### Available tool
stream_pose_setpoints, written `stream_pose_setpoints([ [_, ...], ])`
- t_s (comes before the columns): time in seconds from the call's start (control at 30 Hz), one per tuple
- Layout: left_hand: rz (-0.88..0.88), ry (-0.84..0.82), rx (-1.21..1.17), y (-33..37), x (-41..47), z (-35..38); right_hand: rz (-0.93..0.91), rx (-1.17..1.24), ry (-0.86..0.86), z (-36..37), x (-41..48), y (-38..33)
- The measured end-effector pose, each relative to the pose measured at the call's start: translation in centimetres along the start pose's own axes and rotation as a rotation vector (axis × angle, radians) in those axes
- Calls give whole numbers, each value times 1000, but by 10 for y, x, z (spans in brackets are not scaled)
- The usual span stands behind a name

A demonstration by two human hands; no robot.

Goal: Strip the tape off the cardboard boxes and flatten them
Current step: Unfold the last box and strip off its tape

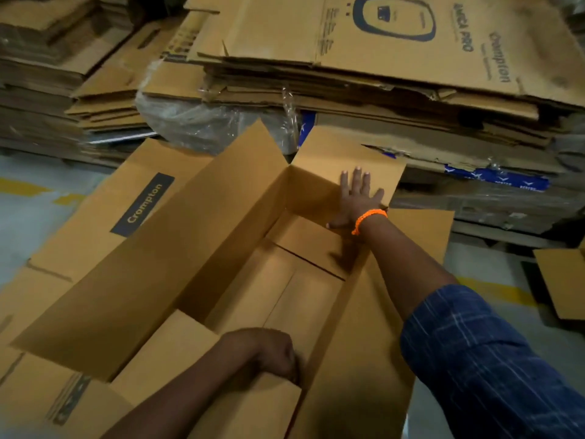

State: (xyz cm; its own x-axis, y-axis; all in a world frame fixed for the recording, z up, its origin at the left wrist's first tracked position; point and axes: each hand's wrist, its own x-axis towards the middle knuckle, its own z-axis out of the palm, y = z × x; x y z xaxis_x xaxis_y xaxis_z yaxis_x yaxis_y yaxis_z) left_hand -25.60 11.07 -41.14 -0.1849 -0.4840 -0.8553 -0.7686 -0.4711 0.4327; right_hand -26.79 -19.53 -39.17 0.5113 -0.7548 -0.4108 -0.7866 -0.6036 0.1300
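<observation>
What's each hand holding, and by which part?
The left hand grips the box by the edge of its near flap. The right hand holds nothing; it presses flat on the far flap.

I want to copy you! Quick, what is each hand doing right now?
Left hand: closed, gripping the edge of the near flap of the box.
Right hand: open, fingers straight, pressed flat against the far flap.

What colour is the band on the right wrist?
The wristband is bright orange; the head view shows it best.
</observation>
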Motion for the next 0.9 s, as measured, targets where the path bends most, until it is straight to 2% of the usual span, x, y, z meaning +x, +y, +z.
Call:
stream_pose_setpoints([
  [0.17,6,201,66,-2,2,-12,-57,-22,16,18,-18,12],
  [0.33,89,498,222,17,2,-1,-84,30,28,21,-37,36],
  [0.5,142,670,307,33,1,29,-20,9,120,46,-73,70],
  [0.67,121,743,373,36,-13,61,30,62,116,60,-104,79],
  [0.83,-100,775,281,33,-37,94,85,136,63,49,-119,83],
  [0.9,-202,664,274,35,-43,111,177,121,45,63,-135,86],
])
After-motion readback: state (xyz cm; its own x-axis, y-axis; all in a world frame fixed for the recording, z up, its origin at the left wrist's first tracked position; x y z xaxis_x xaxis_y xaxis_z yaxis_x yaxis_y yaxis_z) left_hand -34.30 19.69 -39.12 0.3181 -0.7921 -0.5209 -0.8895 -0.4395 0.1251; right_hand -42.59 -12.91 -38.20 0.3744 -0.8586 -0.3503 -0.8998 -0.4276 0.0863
